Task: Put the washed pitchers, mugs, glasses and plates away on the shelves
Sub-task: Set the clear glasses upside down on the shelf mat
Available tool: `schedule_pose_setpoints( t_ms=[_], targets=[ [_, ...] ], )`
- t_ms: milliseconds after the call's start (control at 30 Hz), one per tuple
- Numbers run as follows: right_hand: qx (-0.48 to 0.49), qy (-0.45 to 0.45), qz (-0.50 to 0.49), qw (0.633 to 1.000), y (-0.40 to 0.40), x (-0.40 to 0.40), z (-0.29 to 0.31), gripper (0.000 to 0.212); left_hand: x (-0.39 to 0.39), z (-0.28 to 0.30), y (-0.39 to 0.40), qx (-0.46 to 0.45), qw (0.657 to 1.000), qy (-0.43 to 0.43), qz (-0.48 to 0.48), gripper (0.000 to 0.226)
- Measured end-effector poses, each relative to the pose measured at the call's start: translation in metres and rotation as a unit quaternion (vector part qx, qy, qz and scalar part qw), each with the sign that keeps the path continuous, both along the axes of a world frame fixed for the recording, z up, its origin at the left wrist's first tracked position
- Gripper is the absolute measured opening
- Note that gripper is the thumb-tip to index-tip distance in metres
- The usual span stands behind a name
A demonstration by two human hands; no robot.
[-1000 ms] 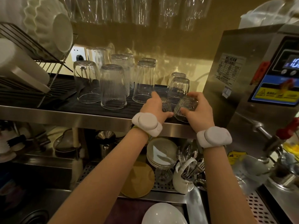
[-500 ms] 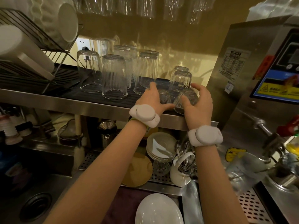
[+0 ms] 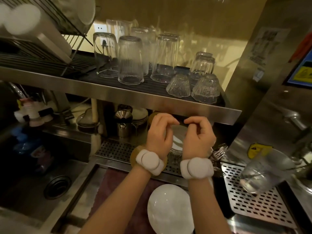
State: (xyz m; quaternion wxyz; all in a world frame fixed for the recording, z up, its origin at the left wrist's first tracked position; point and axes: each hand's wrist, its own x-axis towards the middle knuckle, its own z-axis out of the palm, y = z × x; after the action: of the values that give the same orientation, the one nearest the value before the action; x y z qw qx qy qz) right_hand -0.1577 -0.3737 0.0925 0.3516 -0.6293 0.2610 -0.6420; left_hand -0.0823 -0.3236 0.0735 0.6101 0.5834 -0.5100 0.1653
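1. Left hand (image 3: 157, 132) and right hand (image 3: 198, 135): side by side under the shelf (image 3: 168, 103) front edge, fingers loosely curled, holding nothing, fingertips nearly meeting.
2. Two small ribbed glasses (image 3: 179, 85) (image 3: 206, 88): upside down at shelf front right, just beside each other.
3. Taller glasses (image 3: 130, 59): inverted behind them.
4. White plate (image 3: 170, 210): below, between the forearms.

No readable text on any label
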Motion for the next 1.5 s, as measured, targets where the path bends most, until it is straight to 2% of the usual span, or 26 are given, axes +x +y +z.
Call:
schedule_pose_setpoints(
  t_ms=[100, 200, 333, 467, 767, 933, 1100, 1300, 1400, 1500],
  targets=[
    [0.056, 0.018, 0.018, 0.998, 0.007, -0.002, -0.03, 0.031, 0.002, -0.034, -0.004, 0.102, 0.992, 0.075, -0.003, 0.025],
    [0.114, 0.056, 0.03, 0.991, 0.013, -0.009, -0.061, 0.029, 0.008, -0.066, -0.009, 0.223, 0.965, 0.136, 0.016, 0.036],
    [0.175, 0.1, 0.011, 0.979, 0.011, -0.02, -0.095, 0.042, 0.008, -0.102, -0.021, 0.36, 0.917, 0.17, 0.008, 0.058],
    [0.2, 0.144, -0.039, 0.968, 0.007, -0.021, -0.113, 0.044, 0.0, -0.119, -0.035, 0.423, 0.889, 0.174, -0.011, 0.079],
    [0.248, 0.182, -0.079, 0.948, 0.003, -0.023, -0.139, 0.031, -0.006, -0.133, -0.057, 0.465, 0.87, 0.162, -0.014, 0.091],
    [0.3, 0.206, -0.073, 0.929, -0.004, -0.026, -0.142, 0.035, -0.007, -0.137, -0.065, 0.468, 0.871, 0.152, -0.001, 0.088],
    [0.323, 0.205, -0.078, 0.921, -0.008, -0.025, -0.148, 0.034, -0.009, -0.135, -0.069, 0.465, 0.868, 0.175, -0.023, 0.084],
    [0.34, 0.217, -0.088, 0.911, -0.012, -0.029, -0.152, 0.042, -0.009, -0.133, -0.064, 0.443, 0.877, 0.18, -0.037, 0.087],
    [0.332, 0.26, -0.086, 0.903, -0.013, -0.029, -0.154, 0.031, -0.008, -0.131, -0.057, 0.435, 0.886, 0.157, -0.032, 0.081],
    [0.321, 0.312, -0.063, 0.892, -0.012, -0.029, -0.153, 0.019, -0.003, -0.123, -0.047, 0.419, 0.895, 0.149, -0.03, 0.085]
  ],
)
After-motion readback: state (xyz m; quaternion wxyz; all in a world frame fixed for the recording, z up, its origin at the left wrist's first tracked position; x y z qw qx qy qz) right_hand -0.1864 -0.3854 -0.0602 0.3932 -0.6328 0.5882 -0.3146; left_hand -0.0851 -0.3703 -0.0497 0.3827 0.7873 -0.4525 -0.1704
